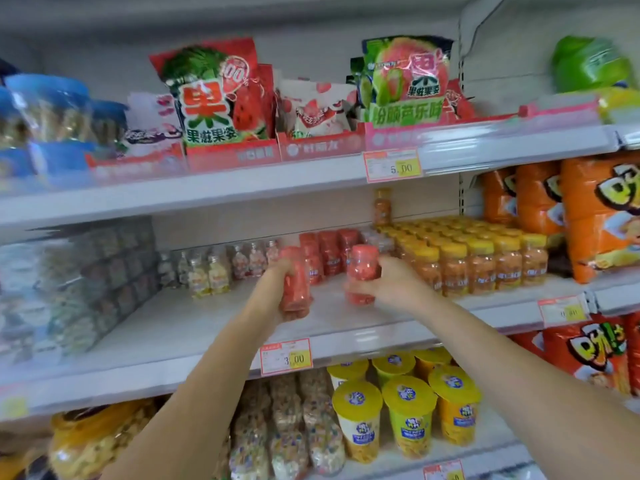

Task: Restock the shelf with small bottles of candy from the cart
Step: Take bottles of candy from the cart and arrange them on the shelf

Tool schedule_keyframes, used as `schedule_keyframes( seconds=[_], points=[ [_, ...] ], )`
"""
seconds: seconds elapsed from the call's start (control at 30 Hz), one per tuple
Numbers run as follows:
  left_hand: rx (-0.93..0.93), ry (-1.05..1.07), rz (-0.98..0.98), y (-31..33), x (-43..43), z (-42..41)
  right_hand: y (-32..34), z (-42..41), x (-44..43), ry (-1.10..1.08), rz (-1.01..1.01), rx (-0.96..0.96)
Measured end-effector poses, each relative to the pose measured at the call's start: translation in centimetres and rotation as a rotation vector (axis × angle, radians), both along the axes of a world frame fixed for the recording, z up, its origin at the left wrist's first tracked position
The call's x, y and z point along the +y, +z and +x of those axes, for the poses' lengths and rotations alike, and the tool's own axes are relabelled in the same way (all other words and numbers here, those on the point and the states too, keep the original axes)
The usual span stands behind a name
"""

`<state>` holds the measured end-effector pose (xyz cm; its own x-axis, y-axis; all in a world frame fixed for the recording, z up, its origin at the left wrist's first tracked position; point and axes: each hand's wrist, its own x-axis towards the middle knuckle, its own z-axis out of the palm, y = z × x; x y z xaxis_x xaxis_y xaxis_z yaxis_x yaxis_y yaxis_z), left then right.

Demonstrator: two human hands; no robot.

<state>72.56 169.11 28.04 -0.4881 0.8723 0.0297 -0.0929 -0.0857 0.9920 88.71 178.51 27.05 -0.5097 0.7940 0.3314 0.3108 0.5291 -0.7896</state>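
Note:
Both my arms reach over the middle shelf [194,327]. My left hand [273,275] grips a small red candy bottle [294,289], held a little above the shelf board. My right hand [391,282] is wrapped around a second red candy bottle [362,271], upright, its base near the shelf. Just behind them stands a row of matching red bottles [329,252] at the back of the shelf. Yellow-capped orange bottles [478,258] fill the shelf to the right, and clear bottles with pale candy [207,271] stand to the left. The cart is out of view.
Stacked dark packs [86,282] sit at the shelf's left end. Orange snack bags [595,216] stand at the right. Candy bags fill the shelf above [214,98]. Yellow-lidded cups [408,414] and jars are on the shelf below. Price tags [285,356] hang on the shelf edge.

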Motion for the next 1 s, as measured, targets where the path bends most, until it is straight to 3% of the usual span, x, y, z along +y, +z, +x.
schedule_keyframes(
  seconds=[0.17,0.3,0.43,0.53,0.83,1.0],
  points=[
    [0.329,-0.039,-0.099,-0.5,3.0,-1.2,-1.0,-3.0,2.2,-0.144,0.142,-0.218],
    [0.585,-0.061,-0.106,-1.1,3.9,-1.9,0.4,-2.1,2.5,-0.097,0.255,-0.395],
    [0.636,-0.139,-0.132,-1.4,3.9,-3.2,4.4,-0.4,3.5,-0.131,0.368,-0.445],
    [0.631,-0.171,-0.108,-1.2,4.0,-3.6,5.7,-0.8,4.0,0.056,0.392,-0.579],
    [1.188,-0.006,-0.113,2.3,4.1,-2.7,6.8,-1.6,5.3,0.09,0.496,-0.702],
    [1.253,-0.113,-0.165,3.6,5.4,-2.0,7.0,-2.0,6.0,0.055,0.57,-0.75]
  ],
)
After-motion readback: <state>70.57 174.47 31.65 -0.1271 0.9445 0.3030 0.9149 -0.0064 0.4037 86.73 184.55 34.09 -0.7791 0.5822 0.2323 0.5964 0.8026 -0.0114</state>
